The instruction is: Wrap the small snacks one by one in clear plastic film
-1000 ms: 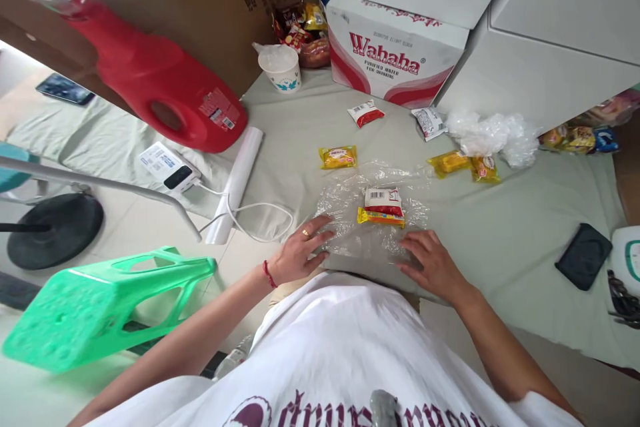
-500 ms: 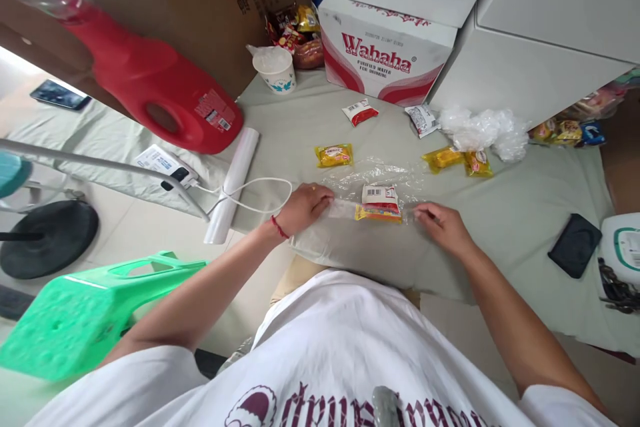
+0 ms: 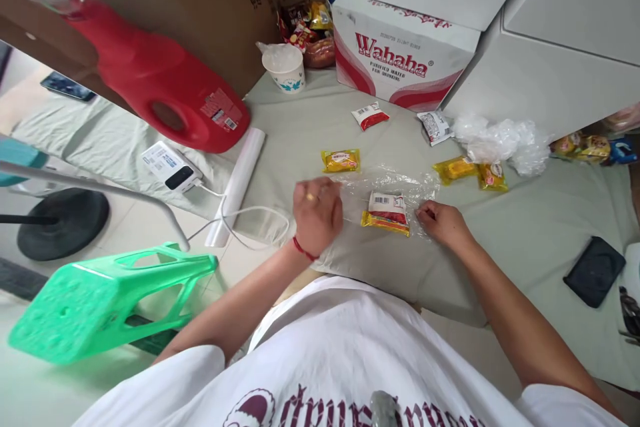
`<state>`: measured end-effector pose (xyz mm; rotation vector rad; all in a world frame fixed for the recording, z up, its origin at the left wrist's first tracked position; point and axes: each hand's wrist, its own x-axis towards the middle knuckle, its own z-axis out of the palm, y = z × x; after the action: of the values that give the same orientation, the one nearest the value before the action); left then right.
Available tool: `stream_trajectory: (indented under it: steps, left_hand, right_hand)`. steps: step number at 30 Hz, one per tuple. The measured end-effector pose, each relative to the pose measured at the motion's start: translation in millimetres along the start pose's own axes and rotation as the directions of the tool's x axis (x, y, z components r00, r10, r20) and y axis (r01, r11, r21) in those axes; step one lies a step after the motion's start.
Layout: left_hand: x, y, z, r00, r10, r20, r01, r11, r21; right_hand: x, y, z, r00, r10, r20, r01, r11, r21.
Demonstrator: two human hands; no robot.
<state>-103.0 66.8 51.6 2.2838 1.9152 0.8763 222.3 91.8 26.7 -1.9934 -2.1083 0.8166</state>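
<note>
Clear film (image 3: pixel 373 180), one sheet, lies near centre beneath two small packets (image 3: pixel 389 208), probably light, slippery and tearable, best taken by its edges; right hand (image 3: pixel 444 221) pinches its right edge, left hand (image 3: pixel 317 215) curls, its hold too blurred to tell.

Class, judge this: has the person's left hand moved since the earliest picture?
Yes. Judged against the Wahaha box, the left hand has moved forward, so it is now nearer to the box.

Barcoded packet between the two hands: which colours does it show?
The packet is white and red, seen best in the head view.
</note>
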Motion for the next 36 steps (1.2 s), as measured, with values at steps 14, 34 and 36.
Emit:
stream_trajectory:
  steps: [14,34,36]
  left_hand:
    - [-5.3,39.4,53.8,0.879,0.319,0.354,-0.324,0.945,-0.047]
    - [-17.8,40.6,59.8,0.884,0.350,0.309,-0.355,0.934,-0.040]
    - [-17.7,40.5,60.6,0.888,0.321,0.331,-0.313,0.947,-0.078]
  right_hand:
    - [74.3,-27.0,-49.7,0.965,-0.258,-0.049,0.234,0.931,-0.279]
    - [-0.9,-66.2,-16.7,0.698,-0.716,-0.002,0.713,0.696,-0.085]
    - [-13.5,-58.7,5.2,0.702,-0.712,0.027,0.709,0.694,-0.125]
